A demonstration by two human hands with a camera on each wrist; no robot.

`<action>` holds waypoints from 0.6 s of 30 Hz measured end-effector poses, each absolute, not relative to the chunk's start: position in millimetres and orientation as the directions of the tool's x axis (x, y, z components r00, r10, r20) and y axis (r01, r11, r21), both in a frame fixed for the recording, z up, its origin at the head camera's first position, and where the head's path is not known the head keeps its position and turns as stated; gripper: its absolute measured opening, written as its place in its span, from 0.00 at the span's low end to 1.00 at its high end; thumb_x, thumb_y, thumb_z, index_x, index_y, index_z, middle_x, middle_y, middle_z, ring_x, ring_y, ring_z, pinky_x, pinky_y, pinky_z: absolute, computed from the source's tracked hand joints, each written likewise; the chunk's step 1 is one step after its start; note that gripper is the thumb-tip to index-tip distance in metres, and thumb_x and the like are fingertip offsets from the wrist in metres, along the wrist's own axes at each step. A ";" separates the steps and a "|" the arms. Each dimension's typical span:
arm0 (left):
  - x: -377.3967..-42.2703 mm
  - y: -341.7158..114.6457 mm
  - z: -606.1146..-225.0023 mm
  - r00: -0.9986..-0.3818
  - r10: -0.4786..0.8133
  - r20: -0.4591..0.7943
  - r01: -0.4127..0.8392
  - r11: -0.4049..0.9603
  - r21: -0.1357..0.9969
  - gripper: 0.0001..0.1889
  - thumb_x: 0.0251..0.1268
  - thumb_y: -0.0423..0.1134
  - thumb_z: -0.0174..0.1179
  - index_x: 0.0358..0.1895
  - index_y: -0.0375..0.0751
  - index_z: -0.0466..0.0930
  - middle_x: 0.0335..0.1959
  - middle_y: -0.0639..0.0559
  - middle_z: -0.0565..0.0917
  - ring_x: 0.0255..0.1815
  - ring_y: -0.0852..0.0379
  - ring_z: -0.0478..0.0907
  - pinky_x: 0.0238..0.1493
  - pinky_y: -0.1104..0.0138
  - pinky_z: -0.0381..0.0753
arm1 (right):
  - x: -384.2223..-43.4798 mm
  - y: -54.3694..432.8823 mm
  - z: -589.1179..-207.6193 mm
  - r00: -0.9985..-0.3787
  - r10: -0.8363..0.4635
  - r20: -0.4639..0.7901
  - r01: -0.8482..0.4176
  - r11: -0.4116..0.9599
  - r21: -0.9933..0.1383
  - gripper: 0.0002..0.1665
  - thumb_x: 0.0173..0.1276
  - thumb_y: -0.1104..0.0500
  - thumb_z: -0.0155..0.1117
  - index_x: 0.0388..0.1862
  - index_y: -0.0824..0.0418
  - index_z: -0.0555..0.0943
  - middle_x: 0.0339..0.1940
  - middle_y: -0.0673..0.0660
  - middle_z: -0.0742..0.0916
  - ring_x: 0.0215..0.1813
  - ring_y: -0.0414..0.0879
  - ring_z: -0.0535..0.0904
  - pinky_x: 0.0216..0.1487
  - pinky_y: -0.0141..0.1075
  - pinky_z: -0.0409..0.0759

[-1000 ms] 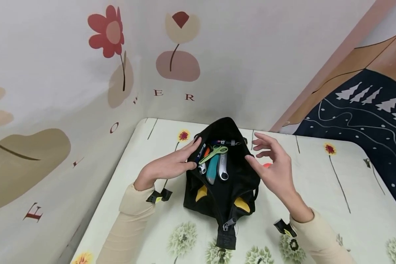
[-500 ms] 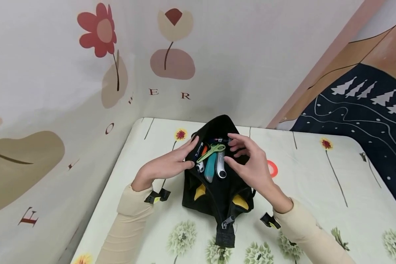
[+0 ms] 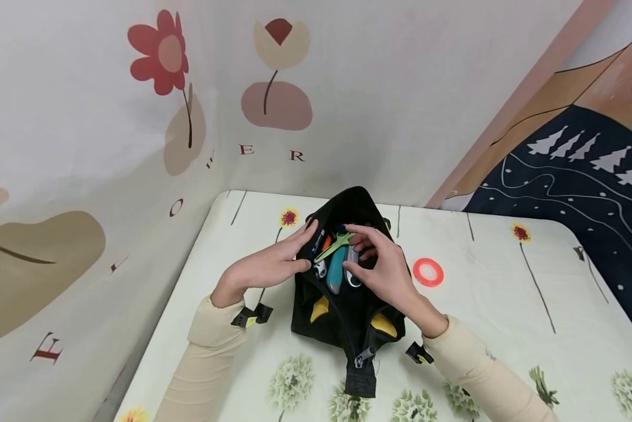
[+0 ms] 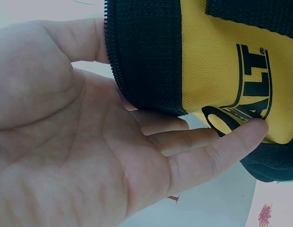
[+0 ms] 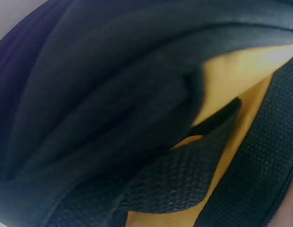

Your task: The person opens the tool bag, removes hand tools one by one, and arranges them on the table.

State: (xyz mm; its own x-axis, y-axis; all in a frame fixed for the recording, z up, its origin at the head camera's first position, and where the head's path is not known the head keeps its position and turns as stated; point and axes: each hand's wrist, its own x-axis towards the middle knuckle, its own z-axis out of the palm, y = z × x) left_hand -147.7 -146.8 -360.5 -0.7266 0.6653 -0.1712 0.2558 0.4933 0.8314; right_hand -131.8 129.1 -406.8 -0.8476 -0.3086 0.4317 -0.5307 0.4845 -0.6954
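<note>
Scissors lay right at the fingertips of my right grip, which had just come in over the black bag, below the centre of the head view; to me, that put the work at reaching among the tools. Its thumb and forefinger stood apart, the thumb over the silver tool, and I saw nothing held; whether a hidden finger touched the scissors, I couldn't tell. The right wrist view showed mostly bag cloth.

My left grip held the bag's left rim, thumb and forefinger over the edge, the other fingers along the yellow outside.

A second earlier, my right grip had hung at the bag's right side, hiding most of the red ring; now the ring showed whole on the desk, right of centre. My left grip hadn't shifted, and the scissors still crossed the teal cutter.
</note>
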 end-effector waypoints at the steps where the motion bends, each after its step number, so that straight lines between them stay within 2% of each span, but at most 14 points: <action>1: -147.7 -146.7 -360.7 -0.727 0.665 -0.172 0.255 0.494 0.831 0.43 0.88 0.36 0.49 0.92 0.39 0.33 0.94 0.41 0.31 0.93 0.41 0.29 0.89 0.40 0.40 | -132.2 129.0 -408.0 -0.849 -0.310 0.428 -0.528 0.488 -0.694 0.43 0.61 0.72 0.86 0.76 0.61 0.81 0.53 0.59 0.88 0.51 0.57 0.88 0.50 0.49 0.90; 10: -147.3 -146.9 -361.2 -0.725 0.666 -0.177 0.257 0.500 0.827 0.43 0.88 0.36 0.49 0.92 0.39 0.32 0.93 0.41 0.31 0.93 0.42 0.29 0.89 0.40 0.40 | -138.9 129.8 -421.1 -0.868 -0.326 0.375 -0.496 0.509 -0.704 0.42 0.62 0.72 0.86 0.75 0.66 0.81 0.53 0.66 0.87 0.50 0.60 0.87 0.51 0.51 0.90; 18: -147.1 -147.5 -359.9 -0.727 0.664 -0.175 0.257 0.500 0.827 0.43 0.88 0.36 0.48 0.92 0.38 0.32 0.93 0.41 0.31 0.93 0.41 0.29 0.89 0.41 0.40 | -144.7 131.3 -434.7 -0.862 -0.369 0.347 -0.502 0.529 -0.684 0.42 0.62 0.71 0.86 0.75 0.65 0.80 0.52 0.65 0.86 0.50 0.59 0.88 0.51 0.51 0.91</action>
State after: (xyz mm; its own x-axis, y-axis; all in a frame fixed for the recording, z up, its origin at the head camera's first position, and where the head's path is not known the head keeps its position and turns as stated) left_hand -147.1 -147.5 -359.9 -0.7266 0.6643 -0.1753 0.2571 0.4995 0.8273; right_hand -144.7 131.3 -434.7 -0.8620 -0.3691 0.3473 -0.5021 0.5291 -0.6840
